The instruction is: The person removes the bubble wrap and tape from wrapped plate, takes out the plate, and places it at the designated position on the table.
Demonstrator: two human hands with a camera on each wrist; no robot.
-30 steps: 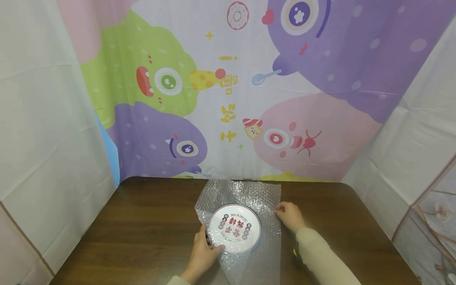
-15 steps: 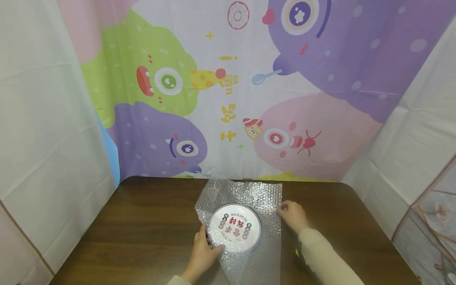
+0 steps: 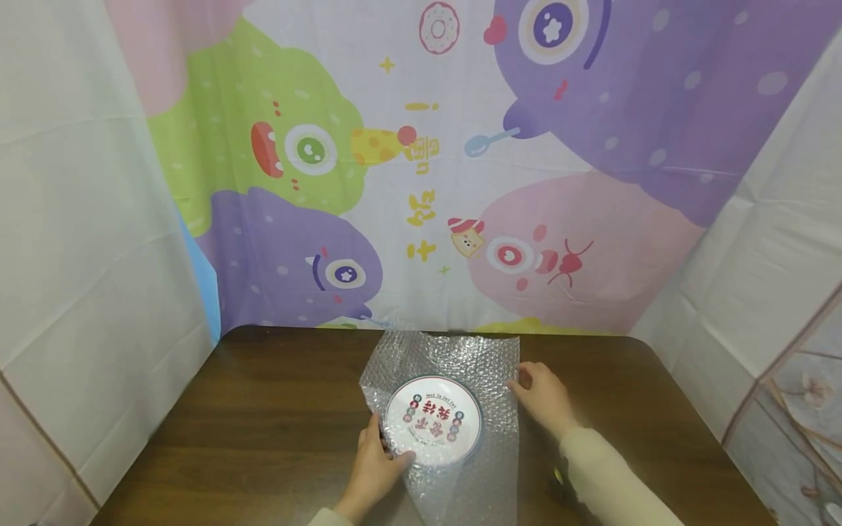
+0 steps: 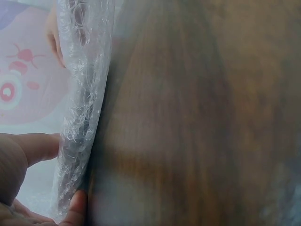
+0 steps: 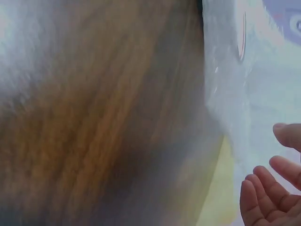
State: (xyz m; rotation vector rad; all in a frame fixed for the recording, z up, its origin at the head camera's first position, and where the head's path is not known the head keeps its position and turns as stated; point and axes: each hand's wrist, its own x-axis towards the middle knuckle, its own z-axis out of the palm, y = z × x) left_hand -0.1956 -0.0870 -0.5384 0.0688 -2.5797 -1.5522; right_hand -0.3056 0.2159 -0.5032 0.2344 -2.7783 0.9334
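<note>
A round white plate (image 3: 434, 420) with red lettering and a dark rim shows through clear bubble wrap (image 3: 470, 358), flat on the table. My left hand (image 3: 376, 464) grips its lower left edge, thumb on top. In the left wrist view, the thumb (image 4: 42, 147) presses one face of the bubble wrap (image 4: 87, 89) while a finger lies against the other side. At the wrap's right edge is my right hand (image 3: 546, 398), its fingertips near the upper right part. The right wrist view shows that hand's fingers (image 5: 265, 188) loosely bent, apart from the thumb, nothing between them.
The dark brown wooden table (image 3: 263, 416) extends on both sides of the wrap. Behind it hangs a cloth (image 3: 421, 292) with cartoon monsters, and pale cloth panels (image 3: 99, 256) stand at the sides.
My right hand shifts slightly right along the wrap's edge, its forearm swinging outward, and its thumb and fingers spread. The left hand and the plate stay in place.
</note>
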